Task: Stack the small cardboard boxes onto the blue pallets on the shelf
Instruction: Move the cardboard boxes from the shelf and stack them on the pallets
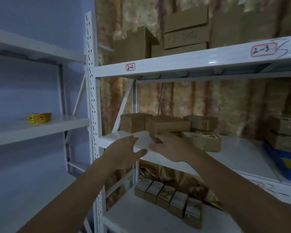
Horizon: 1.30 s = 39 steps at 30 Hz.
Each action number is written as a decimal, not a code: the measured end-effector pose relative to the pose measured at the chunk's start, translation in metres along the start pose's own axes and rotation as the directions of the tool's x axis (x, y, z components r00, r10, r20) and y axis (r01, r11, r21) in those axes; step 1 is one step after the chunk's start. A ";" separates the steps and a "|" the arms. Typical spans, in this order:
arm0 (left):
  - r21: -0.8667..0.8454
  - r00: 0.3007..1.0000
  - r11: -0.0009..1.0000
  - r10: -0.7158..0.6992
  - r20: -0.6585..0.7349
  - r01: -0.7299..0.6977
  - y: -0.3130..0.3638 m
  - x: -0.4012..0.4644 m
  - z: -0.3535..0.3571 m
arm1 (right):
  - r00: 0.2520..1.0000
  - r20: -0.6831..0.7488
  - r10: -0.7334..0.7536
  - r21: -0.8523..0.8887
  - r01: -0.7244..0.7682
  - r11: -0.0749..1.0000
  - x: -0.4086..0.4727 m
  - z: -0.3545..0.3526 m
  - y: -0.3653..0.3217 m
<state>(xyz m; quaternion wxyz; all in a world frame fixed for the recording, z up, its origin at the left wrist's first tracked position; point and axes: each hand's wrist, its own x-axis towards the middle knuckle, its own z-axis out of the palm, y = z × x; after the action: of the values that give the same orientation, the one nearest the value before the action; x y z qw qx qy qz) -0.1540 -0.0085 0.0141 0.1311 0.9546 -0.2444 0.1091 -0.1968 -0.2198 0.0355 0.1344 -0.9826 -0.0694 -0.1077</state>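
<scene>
1. Both bare hands reach toward the white metal shelf point(233, 153); the left hand point(123, 153) and the right hand point(173, 148) have fingers spread, holding nothing.
2. Small brown cardboard boxes point(168, 126) sit piled on it, just beyond the fingertips.
3. A blue plastic pallet point(282, 163) stands at the far right under more boxes.

A white metal shelf point(233, 148) carries cardboard boxes point(168, 126) near its left end and a blue pallet point(282, 163) at the right, with more boxes on it. The lower shelf point(133, 214) holds a row of small boxes point(168, 198)
</scene>
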 end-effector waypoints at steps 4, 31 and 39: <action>-0.031 1.000 0.999 0.006 -0.017 -0.006 -0.029 0.023 0.008 | 0.999 -0.032 -0.037 0.041 0.038 0.998 0.030 0.010 -0.007; -0.885 0.990 0.462 0.138 0.006 -0.058 -0.041 0.270 0.055 | 0.609 -0.544 0.577 0.437 -0.382 0.815 0.145 0.026 0.030; -0.860 0.982 0.508 0.184 0.050 -0.051 -0.034 0.290 0.073 | 0.420 -0.471 0.775 0.722 -0.321 0.613 0.161 0.059 0.013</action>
<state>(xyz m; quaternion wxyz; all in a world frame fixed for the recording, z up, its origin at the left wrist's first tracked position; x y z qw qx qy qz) 0.1216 -0.1286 0.0170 0.5583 0.7529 -0.3390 -0.0811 -0.0275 -0.1985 0.0134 0.4424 -0.7254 0.3087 -0.4276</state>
